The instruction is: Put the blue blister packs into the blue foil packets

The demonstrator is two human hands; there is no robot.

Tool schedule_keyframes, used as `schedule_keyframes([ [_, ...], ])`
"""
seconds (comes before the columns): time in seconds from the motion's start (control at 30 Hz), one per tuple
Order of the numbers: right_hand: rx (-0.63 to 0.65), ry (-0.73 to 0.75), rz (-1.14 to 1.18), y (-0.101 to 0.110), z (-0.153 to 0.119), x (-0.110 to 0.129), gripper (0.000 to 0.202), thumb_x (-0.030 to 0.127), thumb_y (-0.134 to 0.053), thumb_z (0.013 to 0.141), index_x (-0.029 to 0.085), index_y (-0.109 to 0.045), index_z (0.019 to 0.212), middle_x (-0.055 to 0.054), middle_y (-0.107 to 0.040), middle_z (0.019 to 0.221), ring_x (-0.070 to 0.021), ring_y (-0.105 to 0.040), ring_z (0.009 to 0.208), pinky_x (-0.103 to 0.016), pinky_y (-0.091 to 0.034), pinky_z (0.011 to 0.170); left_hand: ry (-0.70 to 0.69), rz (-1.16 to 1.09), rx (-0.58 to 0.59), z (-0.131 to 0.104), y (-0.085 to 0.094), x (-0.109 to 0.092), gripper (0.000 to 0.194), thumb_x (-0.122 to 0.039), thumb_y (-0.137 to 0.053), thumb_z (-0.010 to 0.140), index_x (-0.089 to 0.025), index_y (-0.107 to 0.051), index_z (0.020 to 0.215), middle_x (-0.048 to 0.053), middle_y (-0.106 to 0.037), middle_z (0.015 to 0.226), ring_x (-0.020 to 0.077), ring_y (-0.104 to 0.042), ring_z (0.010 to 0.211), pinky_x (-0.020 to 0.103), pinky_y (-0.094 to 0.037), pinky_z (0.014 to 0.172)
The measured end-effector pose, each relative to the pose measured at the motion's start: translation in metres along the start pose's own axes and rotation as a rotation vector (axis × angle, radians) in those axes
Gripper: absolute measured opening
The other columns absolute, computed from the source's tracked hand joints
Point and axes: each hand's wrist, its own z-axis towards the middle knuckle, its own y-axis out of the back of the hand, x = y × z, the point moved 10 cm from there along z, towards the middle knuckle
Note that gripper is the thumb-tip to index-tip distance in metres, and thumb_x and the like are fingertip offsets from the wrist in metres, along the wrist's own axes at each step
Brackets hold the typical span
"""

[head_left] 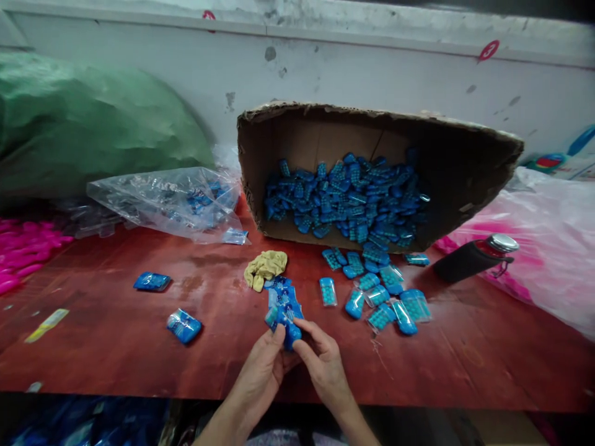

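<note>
Centrally, blue container point(292, 334): one, just above the near part of the red tabletop point(116, 347), between the two hands; long axis seemingly aslant, far left to near right; partly covered by fingers.
Left hand point(264, 359): closed on the container's left end, thumb uppermost; other fingers largely hidden.
Right hand point(323, 358): thumb and forefinger narrowed on the right end, thumb on the near side.
Printed wrappers point(284, 296): blue, lying straight beyond the hands, long axis running away from the person; near edge meets or overlaps the held container, contact unclear; neither hand plainly nearer.
Single loose container point(328, 292): beyond and to the right, long axis away from the person; right hand nearer.
Loose group point(416, 306): farther right, mixed angles, before the cardboard carton point(297, 136).
Wrapped packs: two, both leftward, left hand nearer; closer one point(184, 326) slanted, farther one point(152, 282) nearly crosswise.
</note>
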Motion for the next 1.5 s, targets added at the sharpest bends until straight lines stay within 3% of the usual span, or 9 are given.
schedule_keyframes([
  [0.13,0.076,0.066,0.058,-0.001,0.004,0.012,0.03,0.017,-0.064,0.07,0.027,-0.063,0.099,-0.002,-0.06,0.098,-0.0196,-0.055,0.095,-0.032,-0.04,0.089,0.057,0.063,0.021,0.002,0.004,-0.003,0.014,-0.024,-0.056,0.077,-0.015,-0.064,0.084,0.004,-0.07,0.076,0.0139,-0.064,0.071,0.027,-0.048,0.072],
  [0.27,0.18,-0.054,0.328,-0.01,0.009,0.0,0.061,0.015,-0.075,0.055,0.032,-0.055,0.11,-0.001,-0.052,0.113,-0.0202,-0.051,0.102,-0.031,-0.043,0.085,0.098,0.045,0.114,-0.001,-0.002,-0.003,0.021,-0.023,-0.058,0.075,-0.017,-0.063,0.094,0.005,-0.07,0.074,0.0131,-0.064,0.066,0.025,-0.049,0.066],
  [0.37,0.302,-0.24,0.487,-0.026,0.002,-0.019,0.068,0.013,-0.072,0.055,0.033,-0.051,0.116,0.0,-0.055,0.111,-0.0156,-0.055,0.09,-0.024,-0.046,0.071,0.124,0.03,0.159,-0.004,-0.007,-0.002,0.02,-0.02,-0.06,0.073,-0.015,-0.065,0.091,0.007,-0.07,0.077,0.0157,-0.065,0.073,0.025,-0.049,0.069],
  [0.5,0.342,-0.347,0.53,-0.032,-0.006,-0.032,0.067,0.007,-0.068,0.055,0.031,-0.053,0.115,0.005,-0.061,0.093,-0.0067,-0.054,0.067,-0.016,-0.043,0.061,0.149,0.011,0.156,-0.007,-0.01,0.004,0.015,-0.018,-0.064,0.069,-0.014,-0.067,0.083,0.007,-0.071,0.078,0.018,-0.065,0.077,0.026,-0.049,0.071],
  [0.67,0.228,-0.278,0.368,-0.023,-0.004,-0.025,0.052,0.01,-0.063,0.06,0.026,-0.058,0.109,0.005,-0.062,0.078,-0.0067,-0.052,0.059,-0.017,-0.044,0.058,0.062,-0.041,0.042,-0.004,-0.004,0.011,0.016,-0.026,-0.06,0.073,-0.013,-0.067,0.079,0.006,-0.07,0.07,0.0169,-0.065,0.072,0.027,-0.049,0.072],
  [0.9,-0.022,-0.059,0.016,0.0,-0.005,-0.009,0.035,0.014,-0.054,0.073,0.023,-0.059,0.106,-0.003,-0.061,0.1,-0.0172,-0.056,0.091,-0.028,-0.043,0.083,0.026,-0.063,-0.105,-0.003,0.004,0.013,0.02,-0.031,-0.058,0.074,-0.014,-0.066,0.083,0.005,-0.069,0.072,0.0168,-0.064,0.075,0.03,-0.049,0.075],
  [1.23,-0.079,0.019,-0.136,0.0,-0.007,0.004,0.029,0.015,-0.057,0.073,0.023,-0.06,0.1,-0.003,-0.061,0.101,-0.0189,-0.056,0.096,-0.03,-0.043,0.086,-0.052,0.067,-0.147,-0.001,0.018,-0.002,0.023,-0.032,-0.06,0.072,-0.015,-0.065,0.086,0.006,-0.068,0.079,0.0157,-0.062,0.075,0.026,-0.047,0.071],
  [1.4,-0.095,0.013,-0.227,0.001,-0.012,0.007,0.027,0.018,-0.055,0.077,0.022,-0.06,0.103,-0.005,-0.063,0.098,-0.0208,-0.056,0.095,-0.032,-0.043,0.085,-0.315,0.285,-0.3,-0.005,0.035,-0.034,0.037,-0.029,-0.067,0.064,-0.022,-0.061,0.1,0.003,-0.067,0.093,0.0141,-0.06,0.079,0.022,-0.045,0.069],
  [1.5,-0.034,0.042,-0.203,-0.005,-0.012,0.013,0.028,0.016,-0.055,0.076,0.024,-0.06,0.103,-0.005,-0.062,0.096,-0.0197,-0.056,0.091,-0.03,-0.044,0.083,-0.403,0.393,-0.368,-0.005,0.043,-0.053,0.027,-0.025,-0.069,0.062,-0.018,-0.066,0.087,0.001,-0.068,0.081,0.0124,-0.058,0.073,0.019,-0.043,0.067],
])
